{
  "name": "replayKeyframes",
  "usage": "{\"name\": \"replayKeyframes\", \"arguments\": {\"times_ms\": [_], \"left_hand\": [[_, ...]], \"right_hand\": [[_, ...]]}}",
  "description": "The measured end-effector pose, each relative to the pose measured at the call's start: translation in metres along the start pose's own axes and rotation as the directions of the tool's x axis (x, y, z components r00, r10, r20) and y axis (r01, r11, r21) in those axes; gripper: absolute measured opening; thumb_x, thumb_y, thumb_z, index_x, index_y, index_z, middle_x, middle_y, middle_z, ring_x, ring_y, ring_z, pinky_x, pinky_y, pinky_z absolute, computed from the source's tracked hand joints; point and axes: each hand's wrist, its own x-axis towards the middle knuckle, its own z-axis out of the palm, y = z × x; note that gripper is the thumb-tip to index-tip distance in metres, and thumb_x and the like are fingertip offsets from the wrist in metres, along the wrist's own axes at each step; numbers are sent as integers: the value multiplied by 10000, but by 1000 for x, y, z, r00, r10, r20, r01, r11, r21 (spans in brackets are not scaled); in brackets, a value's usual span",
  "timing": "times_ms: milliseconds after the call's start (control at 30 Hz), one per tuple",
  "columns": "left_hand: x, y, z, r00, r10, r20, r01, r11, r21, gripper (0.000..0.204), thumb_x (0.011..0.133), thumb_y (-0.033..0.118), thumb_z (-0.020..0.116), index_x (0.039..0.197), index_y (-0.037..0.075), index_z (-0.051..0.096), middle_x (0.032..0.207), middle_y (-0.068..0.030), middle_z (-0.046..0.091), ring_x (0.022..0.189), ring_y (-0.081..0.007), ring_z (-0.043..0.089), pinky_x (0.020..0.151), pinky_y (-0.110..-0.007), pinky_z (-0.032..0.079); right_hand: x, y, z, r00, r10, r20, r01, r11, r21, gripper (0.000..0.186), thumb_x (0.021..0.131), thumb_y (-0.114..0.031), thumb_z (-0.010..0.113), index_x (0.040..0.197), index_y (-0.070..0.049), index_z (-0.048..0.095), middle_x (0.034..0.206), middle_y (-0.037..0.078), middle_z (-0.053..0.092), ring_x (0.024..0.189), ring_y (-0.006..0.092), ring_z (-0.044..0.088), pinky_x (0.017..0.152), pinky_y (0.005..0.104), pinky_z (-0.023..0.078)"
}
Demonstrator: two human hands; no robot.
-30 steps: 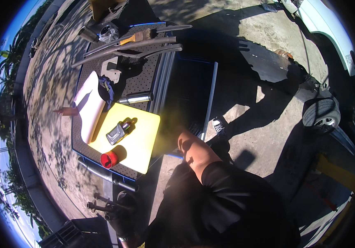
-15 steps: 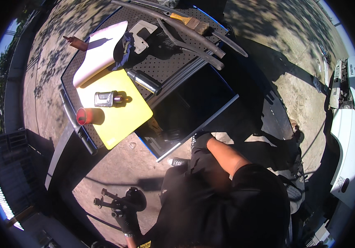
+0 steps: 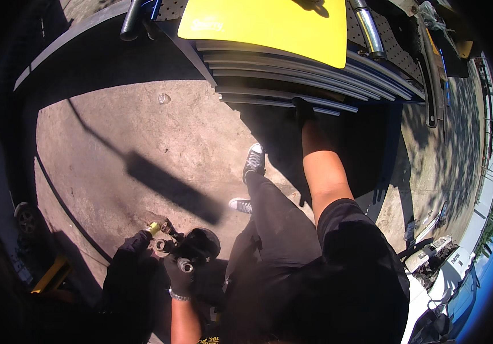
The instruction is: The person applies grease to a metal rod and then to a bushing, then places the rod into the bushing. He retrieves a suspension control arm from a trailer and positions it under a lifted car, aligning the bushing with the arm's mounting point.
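Note:
My left hand (image 3: 180, 276), in a black glove, is wrapped round a dark metal part (image 3: 200, 245) with a round body and bolt-like fittings, held low at the left. A small yellow piece (image 3: 153, 228) shows beside it; I cannot make out what it belongs to. My right hand (image 3: 302, 112), also gloved, reaches to the drawer fronts (image 3: 269, 86) of the bench and touches a lower rail; its fingers are dark and partly hidden. The yellow mat (image 3: 263, 28) lies on the benchtop above, with a silver-and-black cylinder (image 3: 367, 31) to its right.
Black tubes (image 3: 132, 20) are at the bench's upper left, long dark metal pieces (image 3: 433, 86) at its right. A white vehicle body part (image 3: 453, 266) stands at lower right, a wheel (image 3: 26, 221) at far left. My feet (image 3: 253, 160) are on concrete before the bench.
The view has swung, putting the bench at the top. The pulled-out drawer now looks pushed in, with my right hand at its front. My left hand still holds the metal part.

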Motion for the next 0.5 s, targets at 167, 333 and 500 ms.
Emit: {"name": "replayKeyframes", "arguments": {"times_ms": [167, 333, 500], "left_hand": [[-36, -129, 22, 947, -201, -250, 193, 979, -58, 324, 925, 150, 786, 1188, 50, 624, 963, -8, 691, 815, -90, 647, 721, -267, 546], [-61, -185, 36, 947, -175, -268, 206, 974, 92, 370, 914, 170, 803, 1206, 33, 622, 996, -30, 704, 826, -105, 654, 738, -277, 553], [-65, -191, 47, 939, -235, -252, 250, 968, 30, 426, 893, 177, 818, 1238, 5, 637, 1057, -58, 718, 893, -136, 670, 793, -302, 558]], "right_hand": [[4, 12, 27, 954, 156, -254, -10, 868, 497, 375, 1000, -313, 590, 1225, -53, 739, 1199, 220, 712, 1151, 334, 670, 998, 436, 533], [3, 18, 29, 914, 212, -346, 85, 734, 674, 391, 1004, -340, 602, 1249, -61, 723, 1200, 194, 708, 1148, 313, 660, 980, 427, 540], [7, 11, 15, 910, 264, -320, 128, 556, 822, 410, 1008, -367, 613, 1274, -70, 706, 1201, 168, 703, 1146, 292, 650, 963, 417, 546]]}}
